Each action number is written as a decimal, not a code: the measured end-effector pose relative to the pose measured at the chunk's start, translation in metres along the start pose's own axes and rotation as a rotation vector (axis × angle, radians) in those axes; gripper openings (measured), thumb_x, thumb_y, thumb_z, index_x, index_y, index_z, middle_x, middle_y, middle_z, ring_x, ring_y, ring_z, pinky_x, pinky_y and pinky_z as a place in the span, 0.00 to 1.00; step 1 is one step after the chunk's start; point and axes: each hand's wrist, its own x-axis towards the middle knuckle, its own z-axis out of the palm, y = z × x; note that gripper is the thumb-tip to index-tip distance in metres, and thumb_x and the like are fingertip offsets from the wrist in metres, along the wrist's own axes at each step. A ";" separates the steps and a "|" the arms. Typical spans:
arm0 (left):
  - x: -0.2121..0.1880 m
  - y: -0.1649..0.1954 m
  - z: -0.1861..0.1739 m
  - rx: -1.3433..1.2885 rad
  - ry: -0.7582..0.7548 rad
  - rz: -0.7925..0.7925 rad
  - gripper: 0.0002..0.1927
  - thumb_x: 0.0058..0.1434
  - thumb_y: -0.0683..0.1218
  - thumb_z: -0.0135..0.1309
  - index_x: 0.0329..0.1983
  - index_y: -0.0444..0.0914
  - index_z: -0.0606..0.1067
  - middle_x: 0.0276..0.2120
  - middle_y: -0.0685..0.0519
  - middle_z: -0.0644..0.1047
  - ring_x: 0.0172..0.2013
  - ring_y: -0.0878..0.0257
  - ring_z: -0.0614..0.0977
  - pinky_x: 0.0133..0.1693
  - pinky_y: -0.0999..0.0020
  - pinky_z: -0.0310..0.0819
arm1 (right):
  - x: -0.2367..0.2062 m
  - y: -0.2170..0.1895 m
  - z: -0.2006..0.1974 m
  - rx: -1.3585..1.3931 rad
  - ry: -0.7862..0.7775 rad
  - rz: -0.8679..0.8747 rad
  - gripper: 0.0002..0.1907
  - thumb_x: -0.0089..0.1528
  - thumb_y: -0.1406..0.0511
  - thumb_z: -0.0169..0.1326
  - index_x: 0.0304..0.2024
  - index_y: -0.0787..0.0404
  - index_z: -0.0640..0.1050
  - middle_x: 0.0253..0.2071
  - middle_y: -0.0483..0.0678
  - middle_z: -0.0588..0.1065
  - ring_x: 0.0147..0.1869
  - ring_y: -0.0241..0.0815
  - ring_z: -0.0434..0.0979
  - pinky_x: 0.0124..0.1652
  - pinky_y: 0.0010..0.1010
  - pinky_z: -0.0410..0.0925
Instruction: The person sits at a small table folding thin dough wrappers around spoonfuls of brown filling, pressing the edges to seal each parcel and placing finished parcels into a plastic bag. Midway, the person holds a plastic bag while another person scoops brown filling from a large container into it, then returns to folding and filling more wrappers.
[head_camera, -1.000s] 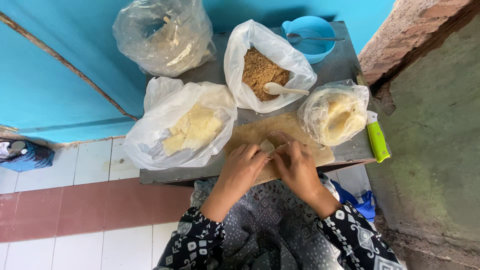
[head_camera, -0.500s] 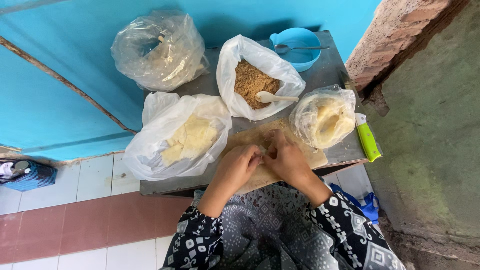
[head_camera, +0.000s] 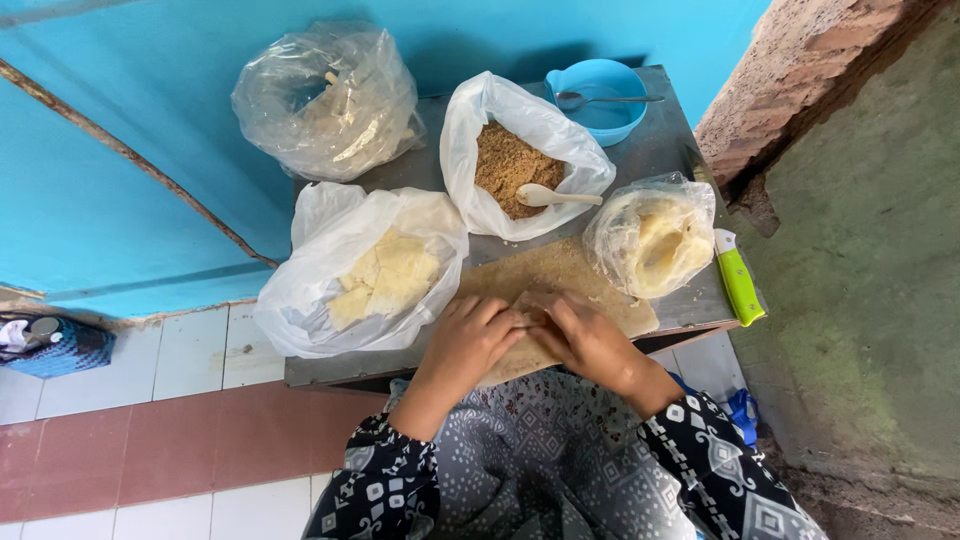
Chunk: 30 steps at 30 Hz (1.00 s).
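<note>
Both hands meet over a wooden board (head_camera: 545, 272) at the near edge of a small grey table (head_camera: 660, 150). My left hand (head_camera: 470, 340) and my right hand (head_camera: 585, 338) have their fingers closed together on a small pale piece of wrapper or dough (head_camera: 532, 304) between them; most of it is hidden under the fingers. A plastic bag of pale square sheets (head_camera: 385, 275) lies just left of my left hand. A bag of brown crumbly filling (head_camera: 510, 160) with a light spoon (head_camera: 550, 195) in it stands behind the board.
A bag of pale soft dough (head_camera: 655, 240) sits right of the board, with a green-handled knife (head_camera: 738, 280) at the table's right edge. A blue bowl with a metal spoon (head_camera: 600, 95) and another clear bag (head_camera: 325, 100) stand at the back. Blue wall, brick wall at right.
The hands have drawn closer together over the board and cover the pale piece more. The view has shifted slightly; the bags and bowl stay where they were.
</note>
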 end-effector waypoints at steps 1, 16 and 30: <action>0.000 0.001 0.000 -0.015 0.002 -0.029 0.09 0.64 0.49 0.57 0.41 0.39 0.80 0.39 0.53 0.76 0.44 0.55 0.77 0.47 0.58 0.72 | 0.000 0.000 0.000 -0.020 0.003 -0.048 0.23 0.60 0.68 0.60 0.56 0.65 0.70 0.44 0.57 0.76 0.45 0.62 0.79 0.44 0.44 0.72; 0.046 -0.005 0.001 -0.192 -0.224 -0.452 0.07 0.59 0.47 0.59 0.32 0.38 0.80 0.31 0.48 0.82 0.38 0.50 0.83 0.40 0.54 0.76 | 0.045 0.010 0.012 0.027 -0.154 0.678 0.21 0.54 0.69 0.63 0.45 0.64 0.68 0.37 0.58 0.78 0.42 0.57 0.80 0.41 0.44 0.72; 0.009 0.017 0.004 0.199 -0.018 -0.142 0.08 0.61 0.46 0.55 0.40 0.39 0.78 0.39 0.51 0.75 0.43 0.53 0.76 0.45 0.57 0.69 | 0.011 0.002 0.009 -0.049 0.007 0.103 0.22 0.61 0.69 0.60 0.56 0.63 0.71 0.42 0.55 0.77 0.47 0.58 0.78 0.44 0.44 0.72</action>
